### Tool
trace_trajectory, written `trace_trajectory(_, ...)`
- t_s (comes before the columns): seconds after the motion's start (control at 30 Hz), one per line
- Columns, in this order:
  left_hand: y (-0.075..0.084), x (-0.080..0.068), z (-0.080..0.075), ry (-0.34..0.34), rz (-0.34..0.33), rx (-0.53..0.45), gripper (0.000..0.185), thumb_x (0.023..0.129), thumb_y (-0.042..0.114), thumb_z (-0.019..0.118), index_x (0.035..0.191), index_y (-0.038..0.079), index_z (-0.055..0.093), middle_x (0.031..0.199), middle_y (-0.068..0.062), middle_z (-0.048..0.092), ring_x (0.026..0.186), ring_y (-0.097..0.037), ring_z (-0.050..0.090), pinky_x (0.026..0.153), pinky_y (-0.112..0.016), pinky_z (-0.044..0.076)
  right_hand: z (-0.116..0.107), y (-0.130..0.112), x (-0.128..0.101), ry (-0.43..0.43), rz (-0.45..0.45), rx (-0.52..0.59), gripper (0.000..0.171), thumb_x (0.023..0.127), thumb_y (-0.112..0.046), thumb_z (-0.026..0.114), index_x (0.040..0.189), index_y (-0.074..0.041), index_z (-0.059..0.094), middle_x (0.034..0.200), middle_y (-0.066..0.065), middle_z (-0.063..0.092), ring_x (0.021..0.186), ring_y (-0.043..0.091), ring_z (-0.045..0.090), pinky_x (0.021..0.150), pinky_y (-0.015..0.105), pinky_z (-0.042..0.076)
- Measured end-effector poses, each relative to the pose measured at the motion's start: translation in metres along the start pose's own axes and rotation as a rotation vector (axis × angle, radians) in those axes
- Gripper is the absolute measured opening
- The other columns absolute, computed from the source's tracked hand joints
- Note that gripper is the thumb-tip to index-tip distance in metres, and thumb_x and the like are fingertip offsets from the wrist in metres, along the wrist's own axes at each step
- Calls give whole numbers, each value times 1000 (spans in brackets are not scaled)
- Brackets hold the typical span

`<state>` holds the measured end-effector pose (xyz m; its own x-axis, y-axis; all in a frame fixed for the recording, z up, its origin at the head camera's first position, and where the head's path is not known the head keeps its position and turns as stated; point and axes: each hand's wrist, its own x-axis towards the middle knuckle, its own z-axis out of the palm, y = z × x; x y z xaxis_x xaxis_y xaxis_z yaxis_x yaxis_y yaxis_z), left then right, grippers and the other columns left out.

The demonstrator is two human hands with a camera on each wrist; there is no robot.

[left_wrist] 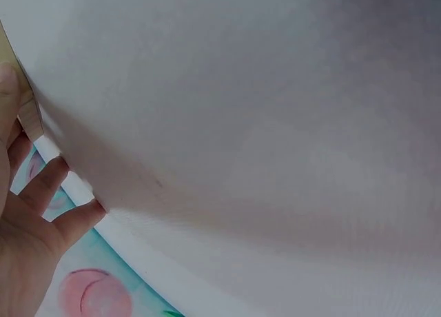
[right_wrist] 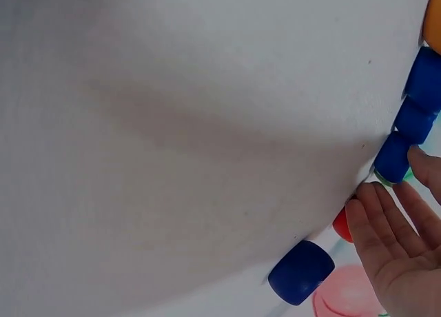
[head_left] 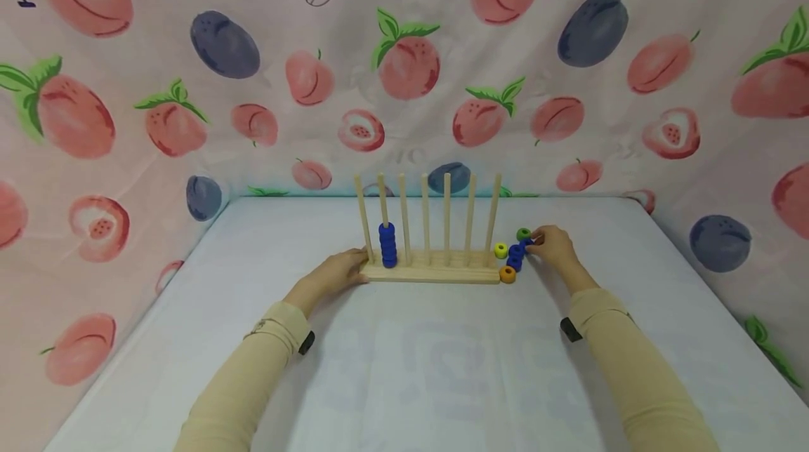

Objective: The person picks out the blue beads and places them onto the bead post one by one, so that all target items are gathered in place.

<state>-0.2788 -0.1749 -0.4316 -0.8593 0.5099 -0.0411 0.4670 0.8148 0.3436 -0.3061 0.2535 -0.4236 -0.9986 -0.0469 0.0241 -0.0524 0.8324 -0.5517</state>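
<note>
A wooden rack with several upright pegs stands mid-table. A stack of blue rings sits on its second peg from the left. My left hand rests against the rack's left end with straight, spread fingers, the thumb on the wooden base. My right hand is just right of the rack and pinches the end blue ring of a short blue row. Green, yellow and orange rings lie around it.
The white table is enclosed by a fruit-print cloth at the back and both sides. In the right wrist view another blue ring and a red ring lie near my right hand.
</note>
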Motion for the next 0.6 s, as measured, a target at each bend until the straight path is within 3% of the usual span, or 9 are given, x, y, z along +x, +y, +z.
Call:
trace_trajectory(0.4, -4, 1, -5, 36, 18, 15, 58, 88, 25, 64, 135, -3, 47, 141, -25, 45, 127, -42, 45, 108, -52, 37, -3, -9, 5, -12, -8, -86, 31, 86, -6, 64, 108, 15, 57, 103, 33, 61, 96, 43, 58, 86, 51, 48)
trace_trajectory(0.6, -2, 0, -3, 7, 20, 0, 58, 89, 24, 64, 136, -3, 46, 141, -26, 44, 128, -42, 45, 108, -51, 37, -2, -9, 0, -32, 0, -131, 30, 87, -7, 64, 104, 16, 56, 96, 30, 61, 89, 39, 58, 80, 48, 49)
